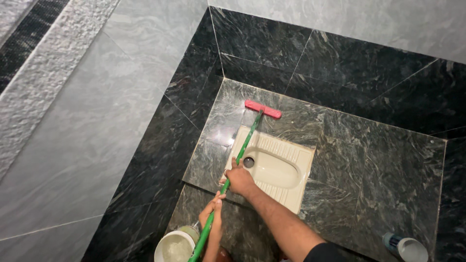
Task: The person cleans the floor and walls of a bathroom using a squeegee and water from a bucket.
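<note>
Near the platform's (388, 160) far edge, behind the squat toilet (276, 167), rests the wiper's red blade (262, 109); right hand (239, 180) and left hand (212, 216) clench its green handle (242, 150); the tiles look wet, much apparently unwiped.

Long green handle (228, 182) runs off bottom edge, lower end unseen. White round plastic bucket (174, 246) cut by bottom edge. Grey-capped container (405, 247) at lower right partly cropped (kind unclear). Left hand (212, 217) fingers mostly hidden behind handle.

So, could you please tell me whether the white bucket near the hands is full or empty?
Partly full: the white bucket holds pale, cloudy liquid below its rim; depth cannot be told.
</note>
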